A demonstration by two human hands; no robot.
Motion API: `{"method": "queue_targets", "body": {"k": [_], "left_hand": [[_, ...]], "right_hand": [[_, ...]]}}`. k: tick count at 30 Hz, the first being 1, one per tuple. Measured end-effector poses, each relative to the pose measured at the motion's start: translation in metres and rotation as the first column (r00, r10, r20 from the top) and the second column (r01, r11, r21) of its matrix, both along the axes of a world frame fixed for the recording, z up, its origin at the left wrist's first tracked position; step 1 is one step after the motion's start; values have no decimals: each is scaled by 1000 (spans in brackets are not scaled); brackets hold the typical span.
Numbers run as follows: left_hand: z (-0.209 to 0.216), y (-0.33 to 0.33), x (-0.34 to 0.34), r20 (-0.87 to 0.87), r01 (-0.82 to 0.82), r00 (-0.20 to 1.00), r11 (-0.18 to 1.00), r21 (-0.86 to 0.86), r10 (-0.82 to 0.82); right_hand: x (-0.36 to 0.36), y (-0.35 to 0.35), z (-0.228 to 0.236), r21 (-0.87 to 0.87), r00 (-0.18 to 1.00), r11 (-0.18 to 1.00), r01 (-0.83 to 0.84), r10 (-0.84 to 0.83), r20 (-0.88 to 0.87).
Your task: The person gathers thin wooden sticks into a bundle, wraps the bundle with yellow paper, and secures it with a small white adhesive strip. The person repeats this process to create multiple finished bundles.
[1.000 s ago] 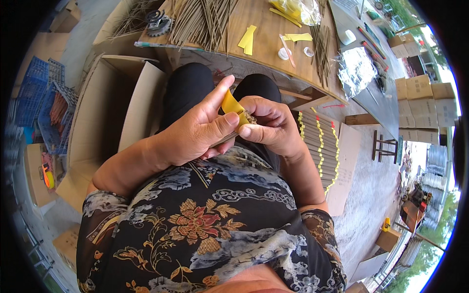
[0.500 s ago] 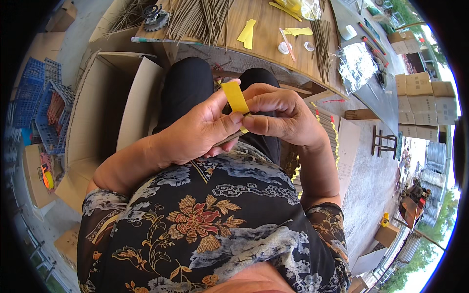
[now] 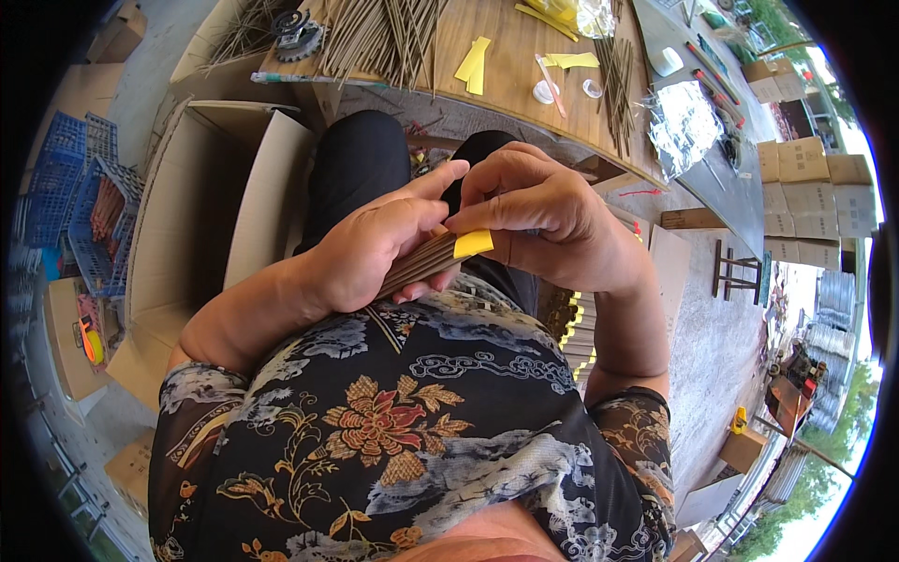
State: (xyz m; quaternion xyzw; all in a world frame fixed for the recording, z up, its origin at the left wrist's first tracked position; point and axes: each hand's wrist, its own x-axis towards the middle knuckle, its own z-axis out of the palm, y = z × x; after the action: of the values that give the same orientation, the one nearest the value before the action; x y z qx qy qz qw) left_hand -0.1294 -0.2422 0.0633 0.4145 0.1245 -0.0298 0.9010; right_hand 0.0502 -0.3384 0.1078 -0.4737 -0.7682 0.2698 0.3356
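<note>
A bundle of thin brown sticks (image 3: pixel 421 266) lies slanted across my left hand (image 3: pixel 361 239), in front of my belly. The left palm and fingers close round it from below, and one finger stretches out toward my right hand. A yellow paper strip (image 3: pixel 473 244) lies bent over the right end of the bundle. At that end my right hand (image 3: pixel 552 211) pinches with thumb and fingertips, at the strip's upper edge. The right fingers hide part of the strip and the stick ends.
A wooden table (image 3: pixel 506 75) ahead bears loose brown sticks (image 3: pixel 379 42), yellow strips (image 3: pixel 473 66) and small round lids. Crumpled foil (image 3: pixel 685 126) lies farther right. An open cardboard box (image 3: pixel 169 206) stands at my left. Several finished-looking bundles (image 3: pixel 581 328) lie beside my right arm.
The yellow strip, upright between my hands before, now lies folded over the bundle's end. My right hand has shifted up and over it; more of the sticks shows.
</note>
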Motion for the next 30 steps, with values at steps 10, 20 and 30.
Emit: {"method": "queue_targets", "body": {"k": [10,20,30], "left_hand": [[19,-4,4,-70,-27,997,997,-75,21],[12,6,0,-8,125,992,986,-111,-127],[28,11,-6,78,-251,968,901,354,239]], "right_hand": [[-1,6,3,318,993,944,-83,53,102],[-3,15,10,474,971,853,-221,146,191],[-3,-8,13,327,950,919,219,-124,-288]]}}
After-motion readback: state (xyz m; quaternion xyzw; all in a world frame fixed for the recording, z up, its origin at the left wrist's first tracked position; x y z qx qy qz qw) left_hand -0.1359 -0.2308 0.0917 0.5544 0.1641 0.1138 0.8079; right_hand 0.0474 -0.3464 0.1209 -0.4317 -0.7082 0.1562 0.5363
